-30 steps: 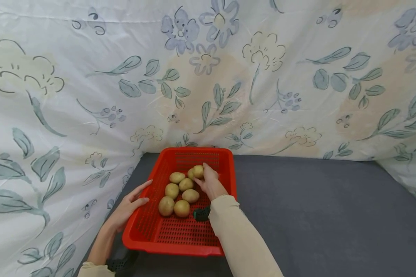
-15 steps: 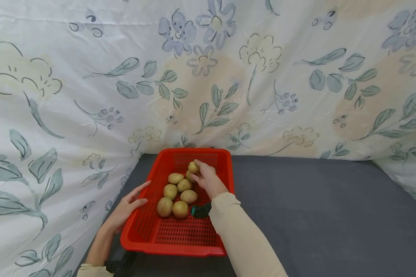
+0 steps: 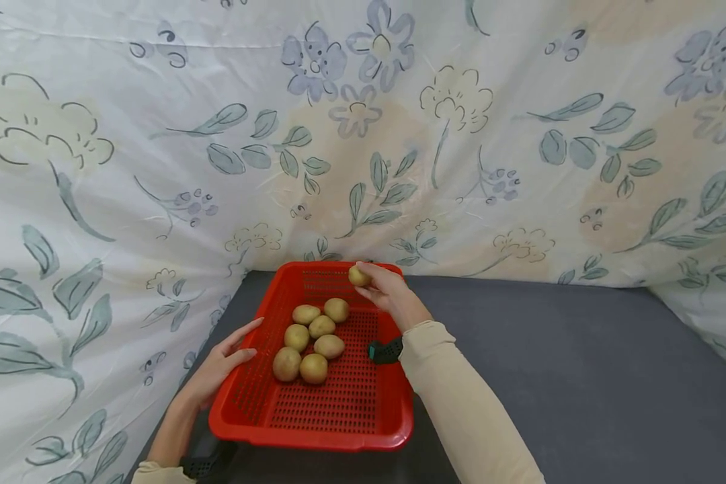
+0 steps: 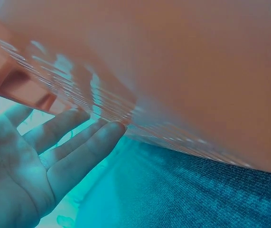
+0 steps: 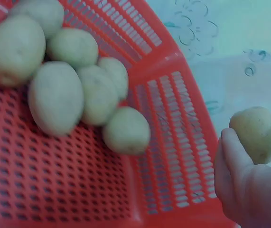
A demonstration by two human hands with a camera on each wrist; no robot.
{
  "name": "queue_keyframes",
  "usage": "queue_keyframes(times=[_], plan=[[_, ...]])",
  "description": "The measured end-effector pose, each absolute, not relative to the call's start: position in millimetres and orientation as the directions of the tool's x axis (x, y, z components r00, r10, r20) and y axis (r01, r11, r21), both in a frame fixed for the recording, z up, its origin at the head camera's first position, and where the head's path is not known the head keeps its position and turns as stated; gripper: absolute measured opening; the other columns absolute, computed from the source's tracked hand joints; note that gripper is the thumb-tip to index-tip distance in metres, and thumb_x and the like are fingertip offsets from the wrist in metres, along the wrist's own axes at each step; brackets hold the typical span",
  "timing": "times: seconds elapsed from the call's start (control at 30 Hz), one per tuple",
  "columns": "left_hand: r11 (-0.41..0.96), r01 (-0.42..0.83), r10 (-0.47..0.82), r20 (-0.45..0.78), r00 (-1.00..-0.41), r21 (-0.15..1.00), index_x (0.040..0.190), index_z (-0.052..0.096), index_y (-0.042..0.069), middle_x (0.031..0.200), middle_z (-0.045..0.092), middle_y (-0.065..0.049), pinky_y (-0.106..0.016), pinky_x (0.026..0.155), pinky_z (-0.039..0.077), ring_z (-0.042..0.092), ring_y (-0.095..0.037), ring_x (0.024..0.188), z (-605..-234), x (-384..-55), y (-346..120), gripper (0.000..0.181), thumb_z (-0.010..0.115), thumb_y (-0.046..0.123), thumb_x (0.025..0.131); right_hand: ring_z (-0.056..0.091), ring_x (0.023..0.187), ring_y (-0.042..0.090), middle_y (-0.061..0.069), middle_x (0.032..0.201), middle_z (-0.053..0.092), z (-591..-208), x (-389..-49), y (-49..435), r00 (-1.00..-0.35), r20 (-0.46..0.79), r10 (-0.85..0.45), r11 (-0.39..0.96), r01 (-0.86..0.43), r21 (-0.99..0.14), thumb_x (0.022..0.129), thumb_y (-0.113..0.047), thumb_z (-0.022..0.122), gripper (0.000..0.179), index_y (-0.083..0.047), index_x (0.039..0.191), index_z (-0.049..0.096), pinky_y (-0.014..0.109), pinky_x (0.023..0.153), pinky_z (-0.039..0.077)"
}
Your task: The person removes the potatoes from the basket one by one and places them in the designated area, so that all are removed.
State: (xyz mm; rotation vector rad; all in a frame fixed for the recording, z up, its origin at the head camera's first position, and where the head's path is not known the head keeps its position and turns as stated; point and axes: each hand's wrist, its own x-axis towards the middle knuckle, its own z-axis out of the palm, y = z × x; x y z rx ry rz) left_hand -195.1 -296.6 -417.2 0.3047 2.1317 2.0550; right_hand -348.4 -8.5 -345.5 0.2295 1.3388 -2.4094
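Standing on the dark grey tabletop (image 3: 550, 349), the red perforated plastic basket (image 3: 311, 440) has the left hand (image 3: 218, 368) lying straight-fingered against its left side, while the right hand (image 3: 393, 296) pinches a small round yellow potato (image 3: 358, 276) over its far right part, above seven similar tan-yellow potatoes (image 3: 329, 346) inside. A slipping fingertip grip could, I judge, drop that potato outside. The right wrist view shows it pinched from opposite sides, which the head view partly hides.
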Motion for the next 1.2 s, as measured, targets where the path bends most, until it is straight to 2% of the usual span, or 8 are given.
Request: queue_keyframes(times=[0.4, 0.67, 0.9, 1.1, 1.2], plan=[[0.033, 0.038, 0.267, 0.028, -0.963, 0.999, 0.153, 0.018, 0.012, 0.139, 0.034, -0.030, -0.049, 0.079, 0.052, 0.060, -0.032, 0.105, -420, -198, -296, 0.061, 0.048, 0.015, 0.100, 0.032, 0.133, 0.031, 0.016, 0.146, 0.027, -318, -358, 42, -0.918, -0.262, -0.298, -0.354, 0.361, -0.863, 0.098, -0.006, 0.050, 0.054, -0.001, 0.147, 0.029, 0.037, 0.105, 0.034], [0.022, 0.026, 0.255, 0.020, -0.967, 0.999, 0.153, 0.020, 0.014, 0.143, 0.029, -0.030, -0.049, 0.080, 0.052, 0.059, -0.033, 0.107, -418, -198, -294, 0.061, 0.049, 0.014, 0.100, 0.035, 0.128, 0.030, 0.012, 0.129, 0.037, -310, -361, 77, -0.911, -0.229, -0.343, -0.270, 0.329, -0.905, 0.099, -0.010, 0.049, 0.038, -0.001, 0.135, 0.040, 0.037, 0.106, 0.033], [0.037, 0.009, 0.241, -0.001, -0.971, 0.999, 0.153, 0.018, 0.013, 0.145, 0.026, -0.030, -0.049, 0.080, 0.052, 0.059, -0.032, 0.108, -417, -196, -294, 0.061, 0.048, 0.014, 0.100, 0.030, 0.131, 0.030, 0.014, 0.136, 0.030, -320, -366, 112, -0.907, -0.222, -0.359, -0.201, 0.308, -0.930, 0.101, -0.012, 0.046, 0.054, 0.000, 0.148, 0.023, 0.036, 0.106, 0.031], [0.039, 0.013, 0.241, 0.004, -0.970, 0.999, 0.153, 0.018, 0.013, 0.144, 0.027, -0.031, -0.048, 0.079, 0.052, 0.059, -0.032, 0.107, -417, -196, -294, 0.061, 0.048, 0.015, 0.100, 0.035, 0.124, 0.026, 0.011, 0.129, 0.032, -331, -370, 145, -0.906, -0.229, -0.357, -0.169, 0.303, -0.938, 0.102, -0.013, 0.044, 0.058, -0.003, 0.152, 0.016, 0.032, 0.105, 0.033], [0.052, 0.015, 0.239, 0.002, -0.971, 0.999, 0.153, 0.018, 0.013, 0.143, 0.028, -0.030, -0.048, 0.079, 0.052, 0.060, -0.030, 0.106, -417, -196, -295, 0.061, 0.048, 0.016, 0.101, 0.035, 0.122, 0.024, 0.010, 0.128, 0.031, -334, -370, 160, -0.904, -0.234, -0.358, -0.149, 0.303, -0.941, 0.102, -0.014, 0.043, 0.060, -0.003, 0.152, 0.012, 0.033, 0.107, 0.030]])
